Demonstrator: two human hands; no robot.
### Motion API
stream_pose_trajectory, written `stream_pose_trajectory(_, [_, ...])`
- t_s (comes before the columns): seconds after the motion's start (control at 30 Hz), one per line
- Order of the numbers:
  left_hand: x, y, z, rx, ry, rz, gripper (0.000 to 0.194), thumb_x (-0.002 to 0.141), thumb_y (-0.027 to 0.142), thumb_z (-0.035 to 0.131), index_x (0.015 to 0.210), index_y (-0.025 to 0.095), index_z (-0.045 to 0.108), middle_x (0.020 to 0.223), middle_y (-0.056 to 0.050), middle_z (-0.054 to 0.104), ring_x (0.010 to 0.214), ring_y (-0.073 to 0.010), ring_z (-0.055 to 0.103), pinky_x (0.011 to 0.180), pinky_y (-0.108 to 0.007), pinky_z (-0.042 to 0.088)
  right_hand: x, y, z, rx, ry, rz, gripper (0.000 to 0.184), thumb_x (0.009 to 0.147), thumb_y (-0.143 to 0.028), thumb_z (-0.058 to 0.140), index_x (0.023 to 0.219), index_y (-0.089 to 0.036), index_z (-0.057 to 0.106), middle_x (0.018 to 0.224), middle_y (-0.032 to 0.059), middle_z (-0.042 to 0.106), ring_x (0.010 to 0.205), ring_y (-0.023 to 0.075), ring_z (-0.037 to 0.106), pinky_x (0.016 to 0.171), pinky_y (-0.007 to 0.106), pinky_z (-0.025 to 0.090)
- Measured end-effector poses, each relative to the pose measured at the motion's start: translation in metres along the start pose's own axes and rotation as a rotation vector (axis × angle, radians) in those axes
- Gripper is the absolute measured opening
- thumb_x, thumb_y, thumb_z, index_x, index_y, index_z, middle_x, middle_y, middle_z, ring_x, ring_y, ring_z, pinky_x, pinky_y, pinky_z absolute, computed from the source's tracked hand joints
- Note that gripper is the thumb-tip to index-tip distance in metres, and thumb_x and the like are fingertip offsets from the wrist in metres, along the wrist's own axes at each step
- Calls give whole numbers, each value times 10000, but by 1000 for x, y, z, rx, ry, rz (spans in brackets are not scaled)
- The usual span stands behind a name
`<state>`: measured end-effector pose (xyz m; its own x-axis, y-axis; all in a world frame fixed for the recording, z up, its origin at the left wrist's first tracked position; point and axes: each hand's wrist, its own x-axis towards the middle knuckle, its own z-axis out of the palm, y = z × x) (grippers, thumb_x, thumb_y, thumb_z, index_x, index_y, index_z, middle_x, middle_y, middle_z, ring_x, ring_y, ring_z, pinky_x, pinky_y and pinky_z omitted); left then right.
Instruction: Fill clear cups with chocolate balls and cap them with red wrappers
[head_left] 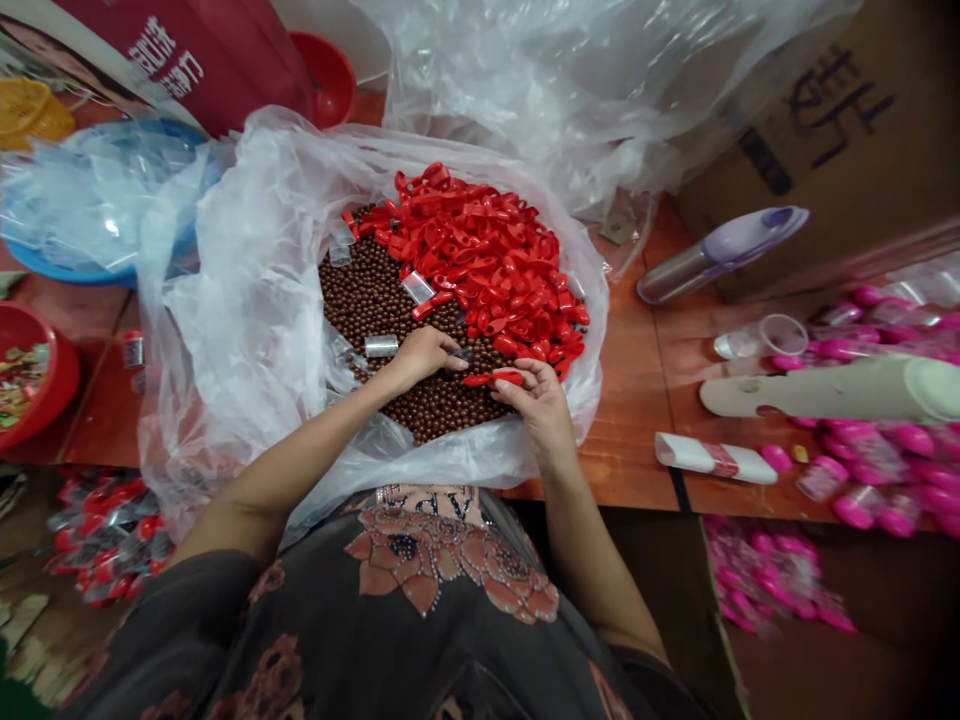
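Observation:
A clear plastic bag (247, 300) lies open on the wooden table, holding a bed of small brown balls (375, 300) and a heap of red plastic pieces (487, 260). My left hand (424, 355) rests palm down on the brown balls, its fingers curled around a small clear tube that barely shows. My right hand (536, 395) is just beside it, pinching a red plastic piece (491, 379) that points toward the left hand. A few clear little tubes (381, 346) lie among the balls.
A blue basin (45, 262) lined with plastic and a red bowl (37, 375) stand at the left. To the right lie a purple-lidded bottle (720, 255), a white roll (825, 390) and several pink capsules (885, 440). A cardboard box (847, 130) stands behind.

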<state>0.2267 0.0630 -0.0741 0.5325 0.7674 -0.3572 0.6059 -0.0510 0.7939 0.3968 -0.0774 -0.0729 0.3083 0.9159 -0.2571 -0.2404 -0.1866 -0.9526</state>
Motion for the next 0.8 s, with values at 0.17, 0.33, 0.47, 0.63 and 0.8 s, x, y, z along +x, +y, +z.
stream_pose_trajectory(0.17, [-1,5,11,-162,41,41,323,651,320,802,933,163,791,863,-32,759,821,-203,658,758,-280,459,-2,3,0,6,12,-39,346,816,-396,682,1134,-279,611,1109,3,640,941,137,650,851,351,602])
stream_pose_trajectory(0.33, [2,1,19,-473,5,-2,338,598,270,829,897,129,762,762,-18,723,695,-150,629,717,-277,492,1,5,0,62,71,-83,448,824,-398,681,1244,-332,539,1115,-6,626,897,122,645,788,307,605])
stream_pose_trajectory(0.47, [-3,0,14,-727,-38,-78,380,525,208,871,858,109,716,747,-19,700,679,-128,627,676,-272,523,3,3,2,113,115,-66,369,786,-399,723,1106,-294,573,964,-25,623,778,106,646,698,260,594])
stream_pose_trajectory(0.63, [-28,3,-2,-957,-90,-112,450,526,222,896,900,114,670,791,-28,698,694,-122,648,642,-258,543,4,-5,7,118,29,-43,345,836,-413,666,1154,-314,574,1049,-11,619,728,107,660,691,296,599])
stream_pose_trajectory(0.8, [-58,5,-8,-1001,-58,-63,421,565,228,874,899,121,640,808,-8,680,709,-110,635,678,-265,540,10,-15,20,8,-2,-139,381,818,-377,690,1179,-313,590,1071,0,650,784,114,651,709,272,592])
